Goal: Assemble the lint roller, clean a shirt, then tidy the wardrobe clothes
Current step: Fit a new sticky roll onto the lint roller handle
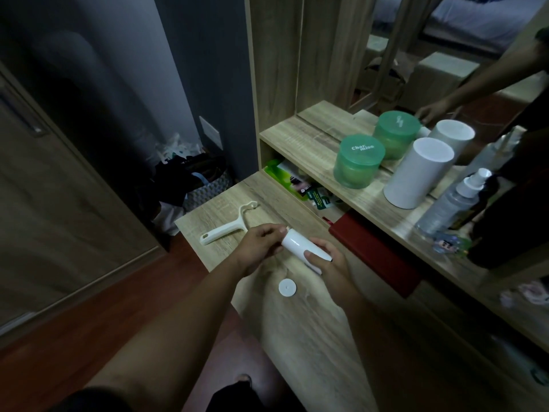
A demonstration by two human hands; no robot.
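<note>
I hold a white lint roll (pixel 297 244) just above the wooden dresser top (pixel 312 322). My right hand (pixel 329 260) grips its near end. The fingers of my left hand (pixel 261 245) pinch its far end. The cream roller handle (pixel 225 226) lies flat on the wood to the left of my hands, apart from them. A small white round cap (pixel 287 287) rests on the wood just below the roll.
On the raised shelf (pixel 300 135) stand a green jar (pixel 358 162), a white cylinder (pixel 416 173) and a spray bottle (pixel 454 200) before a mirror (pixel 445 55). A red drawer front (pixel 377 251) juts out. A bag of clothes (pixel 193 179) sits on the floor.
</note>
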